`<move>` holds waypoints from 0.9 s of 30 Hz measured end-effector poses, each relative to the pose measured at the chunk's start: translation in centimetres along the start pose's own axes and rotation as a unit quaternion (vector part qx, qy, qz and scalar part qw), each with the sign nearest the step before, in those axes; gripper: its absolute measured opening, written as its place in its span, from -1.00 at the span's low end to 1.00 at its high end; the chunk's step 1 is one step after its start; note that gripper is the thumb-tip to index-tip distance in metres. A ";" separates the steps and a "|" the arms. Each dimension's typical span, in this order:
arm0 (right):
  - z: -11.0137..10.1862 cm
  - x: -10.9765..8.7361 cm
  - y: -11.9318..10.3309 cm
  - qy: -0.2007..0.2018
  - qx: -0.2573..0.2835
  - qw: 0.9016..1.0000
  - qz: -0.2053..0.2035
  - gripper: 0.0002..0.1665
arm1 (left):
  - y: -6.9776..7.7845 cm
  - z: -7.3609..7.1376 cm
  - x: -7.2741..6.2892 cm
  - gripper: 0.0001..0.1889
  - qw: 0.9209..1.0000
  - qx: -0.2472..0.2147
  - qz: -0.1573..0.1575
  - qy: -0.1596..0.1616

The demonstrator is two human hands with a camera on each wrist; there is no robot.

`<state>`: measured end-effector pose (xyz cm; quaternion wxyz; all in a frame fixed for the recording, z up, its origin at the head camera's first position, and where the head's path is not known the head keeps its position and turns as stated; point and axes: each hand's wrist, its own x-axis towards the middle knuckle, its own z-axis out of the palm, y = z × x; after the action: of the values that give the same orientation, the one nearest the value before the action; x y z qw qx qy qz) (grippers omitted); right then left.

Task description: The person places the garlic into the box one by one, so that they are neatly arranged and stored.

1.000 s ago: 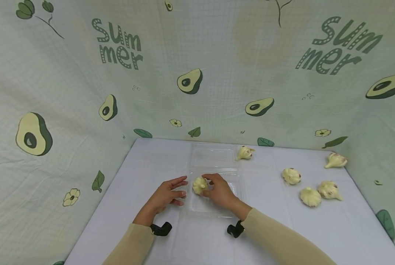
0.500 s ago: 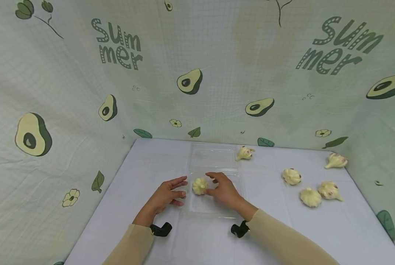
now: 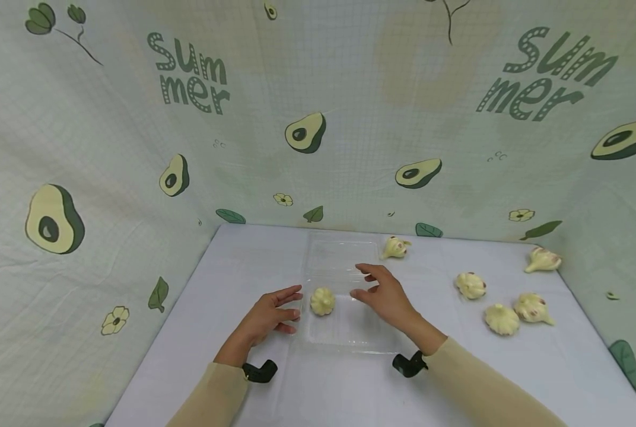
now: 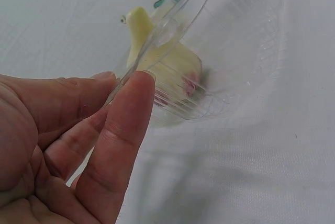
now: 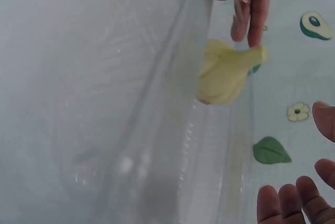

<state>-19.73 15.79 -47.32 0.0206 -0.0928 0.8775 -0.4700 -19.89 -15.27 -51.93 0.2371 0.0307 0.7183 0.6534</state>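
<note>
A clear plastic clamshell container (image 3: 344, 335) lies unfolded on the white table, its lid (image 3: 342, 255) toward the back. Inside the tray, near the left wall, sits one garlic bulb (image 3: 322, 301), stem up; the left wrist view shows this garlic bulb (image 4: 175, 69) through the clear wall. My left hand (image 3: 267, 314) pinches the container's left rim between thumb and finger. Over the tray's right half hovers my right hand (image 3: 390, 296), fingers spread and apart from the bulb. In the right wrist view the right hand's fingertips (image 5: 288, 200) hold nothing.
Another garlic bulb (image 3: 395, 247) lies beside the lid's right edge. Several more are on the right of the table, including one bulb (image 3: 470, 285), another bulb (image 3: 502, 319) and a far-right bulb (image 3: 542, 259). A printed cloth (image 3: 350, 89) hangs behind and along the sides.
My right hand has let go of the garlic bulb and drawn back to the right. The bulb stays in the tray's left part. My left hand has kept its place at the rim.
</note>
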 end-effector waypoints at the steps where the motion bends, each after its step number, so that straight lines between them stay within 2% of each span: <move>1: -0.5 -0.1 0.1 0.007 -0.006 1.000 -0.004 -0.25 | 0.0 0.0 0.0 -0.26 1.000 0.000 0.000 0.001; 6: -3.0 -0.7 1.0 0.047 -0.027 0.998 -0.013 -0.25 | 0.0 0.0 0.0 -0.25 1.000 -0.001 -0.002 0.002; 13: -6.2 -2.0 2.5 0.081 -0.039 0.996 0.017 -0.21 | 0.1 0.1 -0.1 -0.27 1.000 0.004 -0.002 0.004; 16: -7.4 -2.6 3.1 0.102 -0.037 0.994 0.016 -0.21 | 0.2 0.1 -0.2 -0.27 1.000 0.004 -0.003 0.004; 27: -10.6 -5.4 5.6 0.202 -0.020 0.979 -0.004 -0.26 | 0.1 -0.1 -0.2 -0.26 1.000 0.005 0.000 -0.001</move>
<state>-16.55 28.50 -46.29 -0.1607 0.0000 0.8724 -0.4616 -19.74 -15.40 -51.71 0.2374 0.0324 0.7216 0.6495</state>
